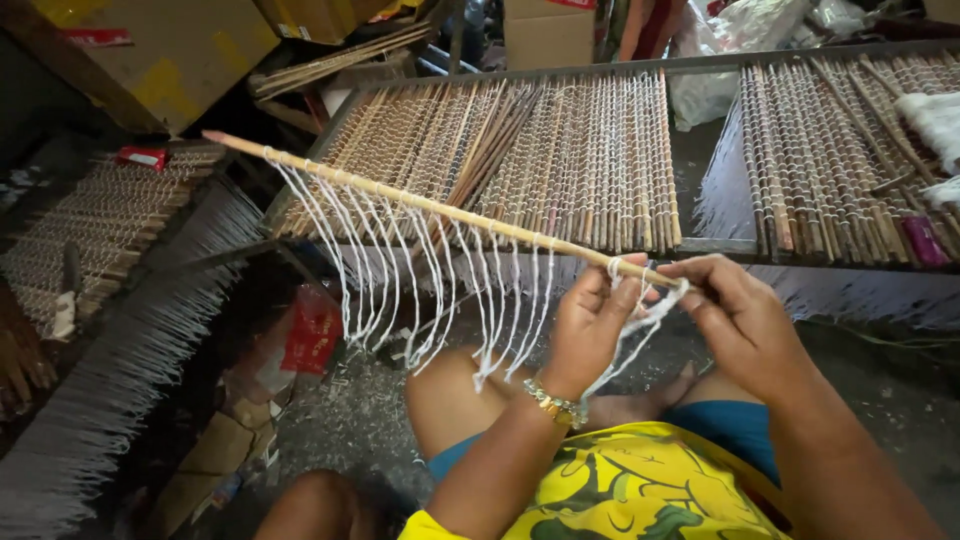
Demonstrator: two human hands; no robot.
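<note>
Both hands pinch the near end of a thin pale wooden stick (pixel 440 208): left hand (pixel 588 325) gripping it, right hand (pixel 735 318) closed on soft white cotton string (pixel 655 305). Light, stiff; strings dangle limply beyond the left hand.

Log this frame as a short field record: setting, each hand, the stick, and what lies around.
setting: person seated on the floor, bare knees, yellow patterned top
left hand: grips the stick near its close end, gold bracelet on the wrist
right hand: pinches white string at the stick's end
stick: thin, light wood, slanting up to the left, with many white string loops hanging in a row
racks: rows of similar strung sticks laid side by side ahead and to the left
boxes: cardboard, at the back
</note>
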